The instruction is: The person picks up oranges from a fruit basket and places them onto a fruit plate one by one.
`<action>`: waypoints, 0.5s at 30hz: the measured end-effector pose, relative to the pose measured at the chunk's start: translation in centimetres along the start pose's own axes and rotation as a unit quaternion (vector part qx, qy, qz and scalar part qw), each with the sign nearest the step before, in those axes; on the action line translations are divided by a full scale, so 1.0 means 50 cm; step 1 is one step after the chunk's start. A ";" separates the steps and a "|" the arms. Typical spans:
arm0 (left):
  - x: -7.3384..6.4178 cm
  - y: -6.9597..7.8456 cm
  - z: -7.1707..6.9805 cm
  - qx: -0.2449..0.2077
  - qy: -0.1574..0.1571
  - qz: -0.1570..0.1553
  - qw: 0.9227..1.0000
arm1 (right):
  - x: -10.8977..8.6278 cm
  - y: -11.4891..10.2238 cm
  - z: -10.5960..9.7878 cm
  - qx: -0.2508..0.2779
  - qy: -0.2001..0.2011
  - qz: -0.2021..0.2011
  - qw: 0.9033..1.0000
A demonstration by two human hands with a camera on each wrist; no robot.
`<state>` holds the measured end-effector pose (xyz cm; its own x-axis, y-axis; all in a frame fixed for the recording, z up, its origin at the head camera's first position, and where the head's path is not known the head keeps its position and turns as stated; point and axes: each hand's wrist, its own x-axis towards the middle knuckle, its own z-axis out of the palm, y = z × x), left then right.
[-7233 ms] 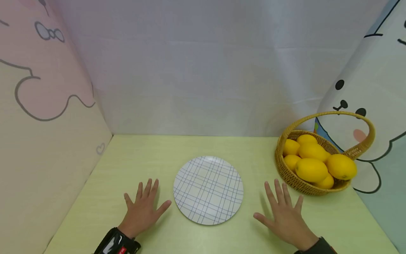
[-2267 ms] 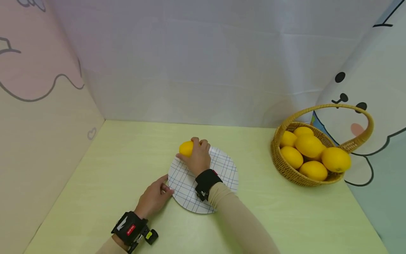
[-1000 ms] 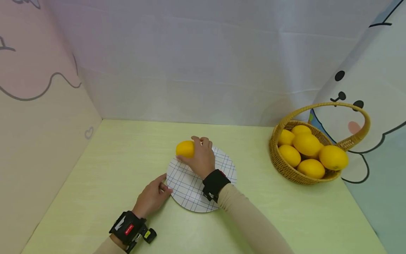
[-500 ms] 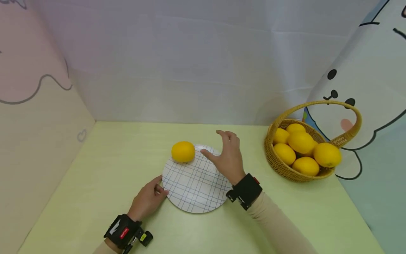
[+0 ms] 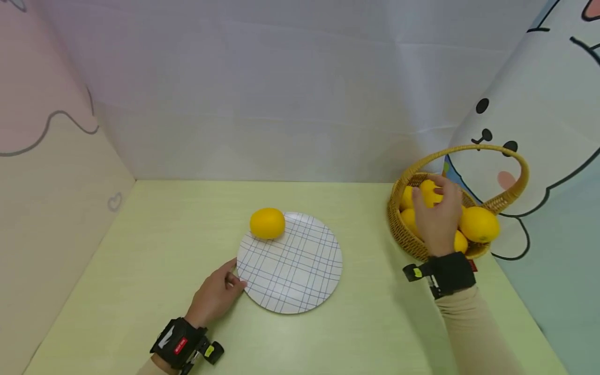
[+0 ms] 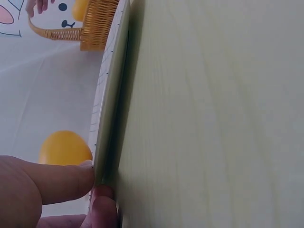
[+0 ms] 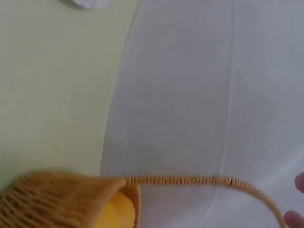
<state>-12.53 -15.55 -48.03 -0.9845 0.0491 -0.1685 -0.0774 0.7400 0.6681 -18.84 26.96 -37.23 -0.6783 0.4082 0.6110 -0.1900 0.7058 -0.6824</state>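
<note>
A round white plate (image 5: 295,276) with a blue grid pattern lies on the table, and one lemon (image 5: 267,224) sits at its far left rim. My left hand (image 5: 213,297) pinches the plate's left edge; in the left wrist view the thumb (image 6: 59,183) is on top and a fingertip (image 6: 104,209) lies at the underside. Over the wicker basket (image 5: 411,245) of lemons is my right hand (image 5: 439,221), thumb and fingers apart, under the arched handle. It hides part of the lemons. The right wrist view shows only its fingertips (image 7: 294,219), near the handle.
The basket's tall handle (image 5: 513,192) arches over the lemons at the right. A pale wall sheet (image 5: 262,104) stands behind the table (image 5: 356,338), with printed sheets on both sides. Both wrists wear black camera bands.
My right hand has let go of the lemon, leaving it on the plate, and has moved right to over the basket. The left hand keeps its place at the plate's edge.
</note>
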 end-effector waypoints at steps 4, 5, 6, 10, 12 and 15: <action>-0.001 -0.003 0.002 0.001 0.000 0.000 1.000 | 0.043 0.048 -0.047 -0.035 0.059 0.086 0.994; -0.002 -0.003 0.003 0.000 -0.001 0.001 1.000 | 0.053 0.061 -0.058 -0.045 0.067 0.110 0.991; -0.001 -0.002 0.005 -0.002 -0.001 0.004 1.000 | 0.063 0.075 -0.069 -0.055 0.074 0.124 0.988; -0.001 0.001 0.007 -0.005 0.000 0.009 1.000 | 0.093 0.130 -0.099 -0.091 0.071 0.167 0.979; -0.002 0.002 0.005 -0.004 0.002 0.004 1.000 | 0.099 0.156 -0.108 -0.113 0.055 0.177 0.976; -0.002 0.004 0.000 -0.002 0.006 0.000 1.000 | 0.097 0.187 -0.118 -0.148 0.021 0.202 0.968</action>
<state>-12.46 -15.41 -47.90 -0.9862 0.0411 -0.1601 -0.0783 0.7370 0.6713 -19.74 38.95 -38.28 -0.6236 0.7048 0.3381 0.3012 0.6158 -0.7281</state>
